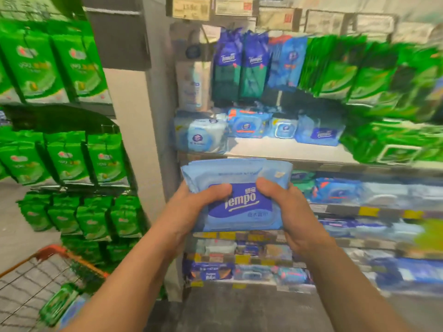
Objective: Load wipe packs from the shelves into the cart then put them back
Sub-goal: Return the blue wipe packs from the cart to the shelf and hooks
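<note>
A light blue Tempo wipe pack point(239, 195) with a dark blue label is held in front of the shelves, just below the middle shelf board point(282, 149). My left hand point(191, 209) grips its left side, thumb on the label. My right hand point(292, 212) grips its right side, thumb on top. The orange wire cart point(36, 271) sits at the bottom left. A green wipe pack point(58, 304) and a blue wipe pack point(72, 310) lie in it.
Blue wipe packs point(249, 127) line the middle shelf, green packs point(383, 140) to their right. Purple hanging packs point(242, 65) sit above. Green bagged packs point(64, 159) fill the left rack. A grey pillar point(153, 140) separates the two racks. Lower shelves hold more packs.
</note>
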### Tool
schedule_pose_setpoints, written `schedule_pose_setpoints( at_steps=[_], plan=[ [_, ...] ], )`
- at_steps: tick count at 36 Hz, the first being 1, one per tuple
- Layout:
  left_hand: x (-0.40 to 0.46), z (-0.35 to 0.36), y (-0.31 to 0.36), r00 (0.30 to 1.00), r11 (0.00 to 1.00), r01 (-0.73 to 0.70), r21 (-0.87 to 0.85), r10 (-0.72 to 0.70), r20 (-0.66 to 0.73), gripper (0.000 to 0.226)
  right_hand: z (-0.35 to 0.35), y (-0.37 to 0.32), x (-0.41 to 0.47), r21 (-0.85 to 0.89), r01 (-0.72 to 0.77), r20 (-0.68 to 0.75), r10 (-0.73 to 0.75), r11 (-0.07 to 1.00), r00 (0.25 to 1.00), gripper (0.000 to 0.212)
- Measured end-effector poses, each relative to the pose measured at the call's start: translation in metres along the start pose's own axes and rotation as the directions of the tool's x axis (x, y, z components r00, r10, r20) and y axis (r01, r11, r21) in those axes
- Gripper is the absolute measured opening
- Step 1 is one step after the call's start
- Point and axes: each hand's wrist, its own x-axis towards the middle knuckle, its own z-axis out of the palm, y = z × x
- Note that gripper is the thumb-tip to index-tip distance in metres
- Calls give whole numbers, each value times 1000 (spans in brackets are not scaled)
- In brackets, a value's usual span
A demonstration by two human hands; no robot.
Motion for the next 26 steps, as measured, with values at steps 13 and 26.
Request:
schedule_pose_setpoints(
  at_steps=[13,26],
  plan=[
    [72,85,-27,991,998,29,50,-35,128,58,-103,-29,14,0,85,-142,-84,996,986,61],
    [190,125,-45,937,1000,16,14,-20,350,49,-162,-46,85,-101,131,-328,-157,986,932,102]
  ],
)
